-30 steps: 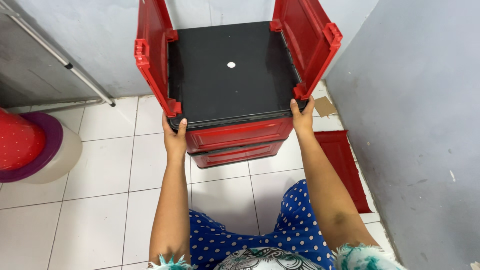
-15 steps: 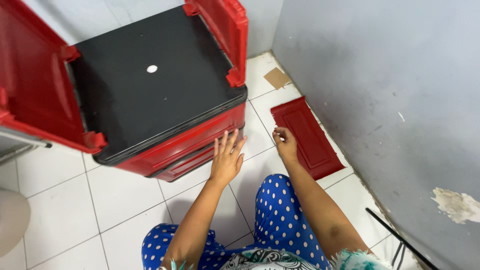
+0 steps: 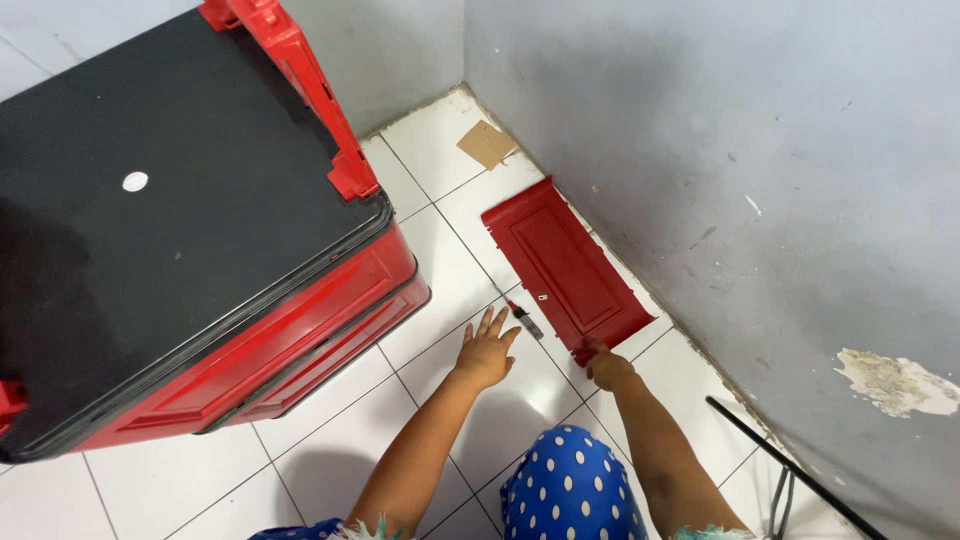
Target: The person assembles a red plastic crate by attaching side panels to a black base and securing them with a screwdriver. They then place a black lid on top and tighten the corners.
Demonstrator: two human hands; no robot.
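Head view, looking down at a white tiled floor (image 3: 330, 450) in a corner formed by grey walls (image 3: 720, 130). A red plastic drawer cabinet (image 3: 260, 340) with a black top panel (image 3: 170, 200) occupies the left of the frame; two stacked drawer fronts show on its near face, both pushed in, so their contents cannot be seen. A small white disc (image 3: 135, 181) sits on the black top, and a red upright bracket (image 3: 310, 90) rises along the top's right edge. A separate red rectangular panel (image 3: 565, 265) lies flat on the tiles just beside the right wall, apart from the cabinet. The right hand (image 3: 607, 366) is curled closed on the near corner of this panel, fingers wrapped under its edge. The left hand (image 3: 487, 348) is open with fingers spread, palm down over the tiles, fingertips just short of a small screwdriver (image 3: 524, 319) with a red and dark handle lying between the hand and the panel; contact with it cannot be confirmed. A brown cardboard scrap (image 3: 487, 143) lies on the floor near the corner. A knee in blue fabric with white dots (image 3: 570, 490) shows at the bottom. A black rod (image 3: 790, 470) leans at lower right, beneath a patch of chipped paint (image 3: 895, 382) on the wall.
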